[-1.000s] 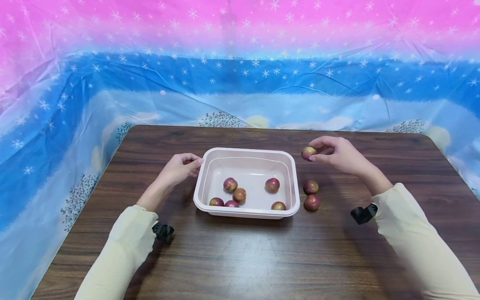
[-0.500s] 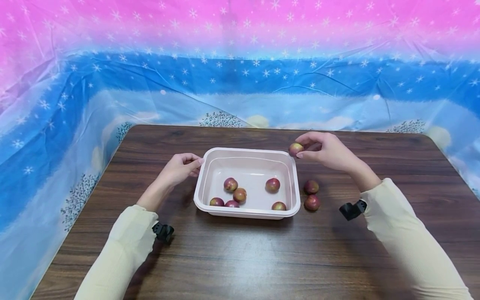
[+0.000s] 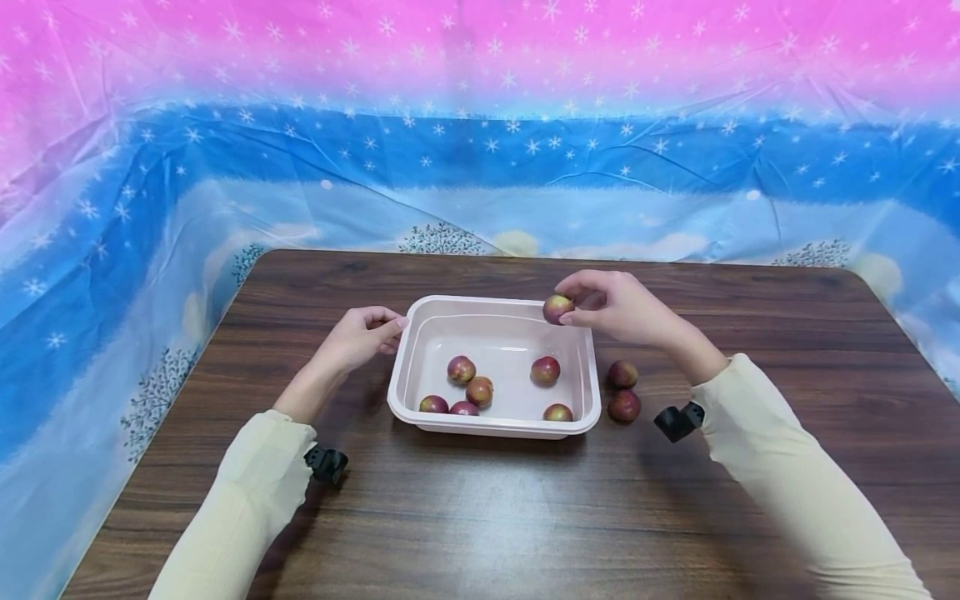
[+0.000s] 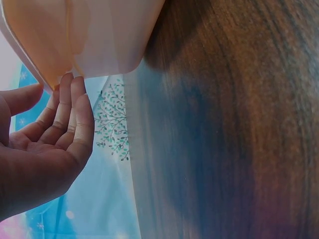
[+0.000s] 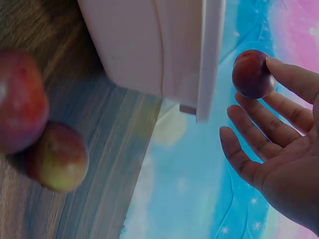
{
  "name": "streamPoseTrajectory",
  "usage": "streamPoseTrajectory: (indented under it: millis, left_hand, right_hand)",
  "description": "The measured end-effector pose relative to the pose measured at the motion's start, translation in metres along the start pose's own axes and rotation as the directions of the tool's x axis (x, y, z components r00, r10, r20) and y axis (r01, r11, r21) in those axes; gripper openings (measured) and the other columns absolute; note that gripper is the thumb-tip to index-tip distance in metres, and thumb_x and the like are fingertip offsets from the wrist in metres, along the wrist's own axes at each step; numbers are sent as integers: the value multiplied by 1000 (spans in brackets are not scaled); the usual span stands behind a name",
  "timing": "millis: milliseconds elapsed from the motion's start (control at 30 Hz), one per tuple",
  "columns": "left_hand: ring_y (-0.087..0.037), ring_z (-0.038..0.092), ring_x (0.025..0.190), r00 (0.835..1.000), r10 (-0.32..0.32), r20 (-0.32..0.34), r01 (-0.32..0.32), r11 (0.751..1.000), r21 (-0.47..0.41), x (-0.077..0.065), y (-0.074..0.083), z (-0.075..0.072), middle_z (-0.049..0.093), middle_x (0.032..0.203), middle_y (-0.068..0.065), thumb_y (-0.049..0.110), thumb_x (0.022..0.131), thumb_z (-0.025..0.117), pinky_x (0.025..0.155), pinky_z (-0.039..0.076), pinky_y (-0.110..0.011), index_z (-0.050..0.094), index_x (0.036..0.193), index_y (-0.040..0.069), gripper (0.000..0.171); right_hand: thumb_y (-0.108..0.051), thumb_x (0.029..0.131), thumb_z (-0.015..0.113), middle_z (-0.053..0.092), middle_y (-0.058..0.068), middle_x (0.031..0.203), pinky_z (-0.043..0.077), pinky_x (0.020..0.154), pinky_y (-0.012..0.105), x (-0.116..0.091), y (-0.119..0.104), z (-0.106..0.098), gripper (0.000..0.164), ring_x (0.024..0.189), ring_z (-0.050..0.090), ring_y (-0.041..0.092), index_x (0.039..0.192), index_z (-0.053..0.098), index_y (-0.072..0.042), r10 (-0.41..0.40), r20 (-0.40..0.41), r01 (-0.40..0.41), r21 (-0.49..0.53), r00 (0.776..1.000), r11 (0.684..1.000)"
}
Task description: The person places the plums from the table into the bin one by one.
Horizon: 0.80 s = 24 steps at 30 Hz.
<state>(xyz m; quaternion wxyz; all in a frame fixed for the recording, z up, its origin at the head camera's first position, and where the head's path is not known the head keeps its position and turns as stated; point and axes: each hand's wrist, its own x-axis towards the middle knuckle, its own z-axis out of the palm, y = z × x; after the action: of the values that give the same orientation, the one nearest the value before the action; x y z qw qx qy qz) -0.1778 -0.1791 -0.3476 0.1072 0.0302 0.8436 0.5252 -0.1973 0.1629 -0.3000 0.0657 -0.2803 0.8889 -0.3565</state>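
Observation:
A pale pink plastic tub (image 3: 498, 426) stands on the table, with several red-and-yellow plums lying inside, one of them a plum (image 3: 545, 371) on the right. At the tub's left rim my left hand (image 3: 354, 340) pinches the edge, thumb on top and fingers under the lip; the left wrist view shows these fingertips (image 4: 79, 87) against the wall. My right hand (image 3: 622, 310) holds a plum (image 3: 558, 309) between thumb and fingers, above the tub's far right corner. From the right wrist, that plum (image 5: 253, 73) appears higher than the tub's rim.
Two loose plums, a nearer plum (image 3: 624, 407) and a farther plum (image 3: 622, 374), lie on the table just right of the tub. The brown wooden table (image 3: 480, 517) ends at a snowflake-patterned cloth (image 3: 480, 150) hanging behind it.
My right hand has carried its plum leftward, from beside the tub to over its far right corner. The left hand and the tub have stayed in place.

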Motion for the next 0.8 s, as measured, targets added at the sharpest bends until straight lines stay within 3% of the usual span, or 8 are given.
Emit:
streamPoseTrajectory:
  millis: [233, 800]
  left_hand:
    - [-9, 60, 68, 1000, 3, -1, -3, 1000, 1, 0, 0, 0, 63, 87, -15, 14, 95, 49, 78, 52, -41, 56, 107, -12, 30]
    - [-9, 59, 67, 1000, 15, -1, -15, 1000, 11, -1, 0, 0, 63, 84, -14, 14, 95, 49, 77, 53, -40, 56, 106, -13, 30]
  right_hand:
    - [-11, 82, 68, 64, 9, 102, 50, 76, 37, 4, -8, 10, 31, 88, 60, 21, 111, 61, -5, -54, 8, 54, -8, 999, 999]
    - [-12, 83, 67, 63, 6, 100, 50, 80, 35, 10, -29, 30, 33, 92, 57, 19, 114, 59, -4, -75, 73, 74, 12, 995, 997]
